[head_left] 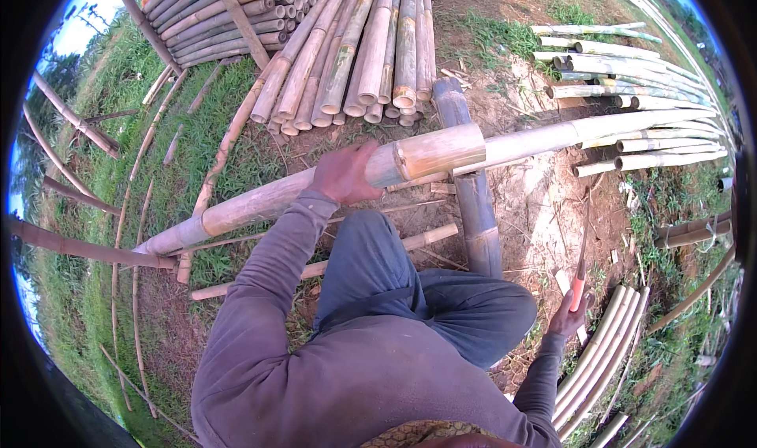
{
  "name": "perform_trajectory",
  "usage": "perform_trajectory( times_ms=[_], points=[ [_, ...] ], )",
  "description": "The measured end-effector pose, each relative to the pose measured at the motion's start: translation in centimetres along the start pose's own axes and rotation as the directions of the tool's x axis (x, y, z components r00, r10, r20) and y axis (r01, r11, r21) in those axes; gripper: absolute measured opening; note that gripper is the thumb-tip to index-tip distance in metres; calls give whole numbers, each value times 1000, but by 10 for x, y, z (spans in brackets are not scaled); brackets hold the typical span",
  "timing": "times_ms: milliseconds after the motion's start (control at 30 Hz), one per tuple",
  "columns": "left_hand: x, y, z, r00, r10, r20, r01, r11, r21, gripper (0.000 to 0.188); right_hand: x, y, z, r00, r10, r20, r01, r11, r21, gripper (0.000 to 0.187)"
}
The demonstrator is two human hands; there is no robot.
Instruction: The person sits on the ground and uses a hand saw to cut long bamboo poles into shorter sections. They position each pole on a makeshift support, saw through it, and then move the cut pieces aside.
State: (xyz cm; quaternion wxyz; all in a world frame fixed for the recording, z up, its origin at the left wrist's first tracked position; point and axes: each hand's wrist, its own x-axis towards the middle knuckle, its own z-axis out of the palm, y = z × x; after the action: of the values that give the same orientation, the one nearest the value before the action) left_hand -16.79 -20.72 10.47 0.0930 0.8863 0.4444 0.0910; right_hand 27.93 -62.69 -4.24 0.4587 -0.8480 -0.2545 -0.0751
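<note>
A thick pale bamboo pole (268, 198) slants across in front of me, its squared end pointing right. My left hand (347, 173) is closed over it, a little short of that end. Held low at my right side, an orange-handled saw (582, 260) points its long thin blade away from me; the teeth are too small to make out. Around its handle my right hand (568, 315) is closed, well apart from the pole. Another pale bamboo pole (552, 136) runs on to the right from beside the squared end. Both lie across a dark bamboo crosspiece (477, 219).
Many bamboo poles (371, 61) are heaped ahead, with a stack (217, 22) behind posts at far left. Cut lengths (607, 93) lie at the far right. Several slim poles (603, 353) rest beside my right arm. A thinner pole (315, 270) lies by my knee.
</note>
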Motion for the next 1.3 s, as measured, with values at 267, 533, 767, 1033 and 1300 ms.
perform_trajectory(
  times_ms=[267, 533, 767, 1033, 1300],
  points=[
    [-24, 84, 39, 955, 154, 253, -118, 981, -153, 96, 48, -122, 81, 794, -552, 256, 593, 795, -125, 109],
    [-98, 54, 32, 943, 47, -330, -99, 985, -144, 108, 64, -209, 98, 246, -738, 629, 940, 340, 31, 96],
    [-261, -186, 125, -186, -958, 217, -192, -181, -964, 83, 82, -220, 66, 243, -745, 622, 945, 326, 21, 87],
    [-167, -78, 112, 483, -760, 435, -392, -632, -668, 58, 139, -171, -32, 448, -662, 600, 873, 468, -137, 82],
    [-85, 126, 61, 802, -349, 485, 39, -779, -626, 57, 169, -18, -242, 742, -389, 546, 654, 599, -461, 92]
  ],
)
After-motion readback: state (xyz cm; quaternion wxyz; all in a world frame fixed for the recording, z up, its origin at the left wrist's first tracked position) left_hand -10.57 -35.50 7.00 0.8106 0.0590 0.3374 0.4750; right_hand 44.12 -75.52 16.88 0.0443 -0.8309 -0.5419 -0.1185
